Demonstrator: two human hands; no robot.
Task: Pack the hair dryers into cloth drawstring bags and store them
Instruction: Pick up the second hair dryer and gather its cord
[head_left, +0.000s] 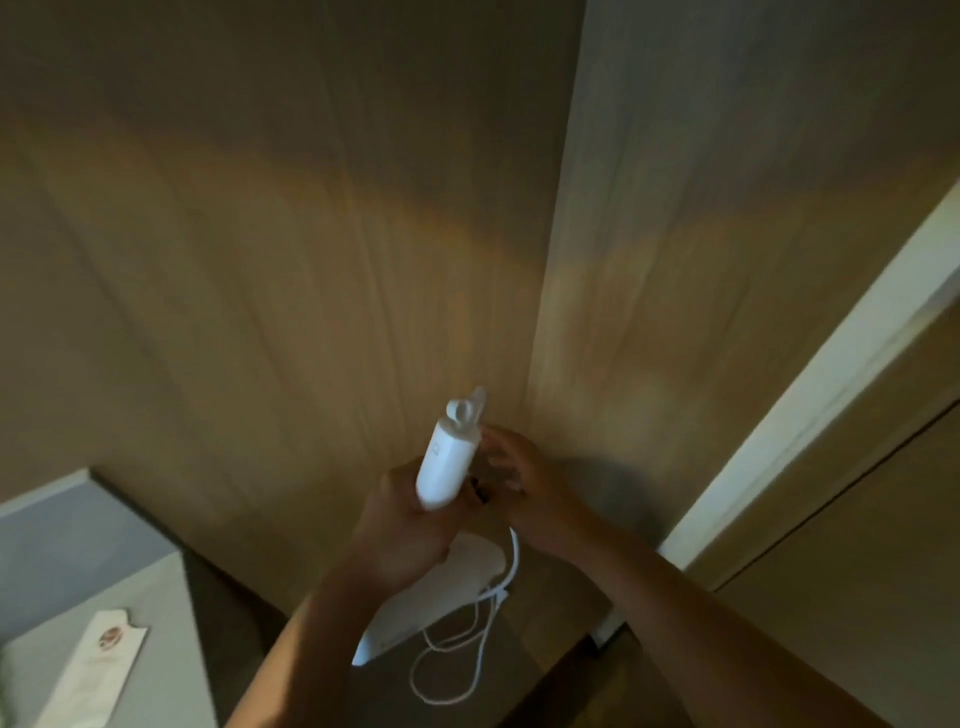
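We are holding the white, smooth plastic hair dryer (440, 462) up in front of the brown wood-grain wall panel (291, 270), its folding end with the rounded hinge pointing upward. Our left hand (410, 519) is wrapped around the lower end of the body, fingers curled closed on it, which keeps the dryer steady and upright. Our right hand (511, 480) sits just beside the body on its right, fingers bent inward toward it; motion blur hides whether they pinch a part of the dryer, the cord, or something dark between the hands, so we cannot tell its exact grip.

The white power cord (467, 639) hangs loose below our hands and loops down. We judge the dryer is raised this way to let the cord dangle free, ready for gathering before bagging. Behind the cord and under our left forearm hangs a flat, pale cloth piece (415, 608), possibly the drawstring bag, though we cannot confirm that.

At the lower left, a light surface (171, 613) carries a long cream-coloured paper sleeve with a small round print (93, 670), well apart from the dryer.

We judge the packing has barely begun: the dryer is not yet inside any bag.
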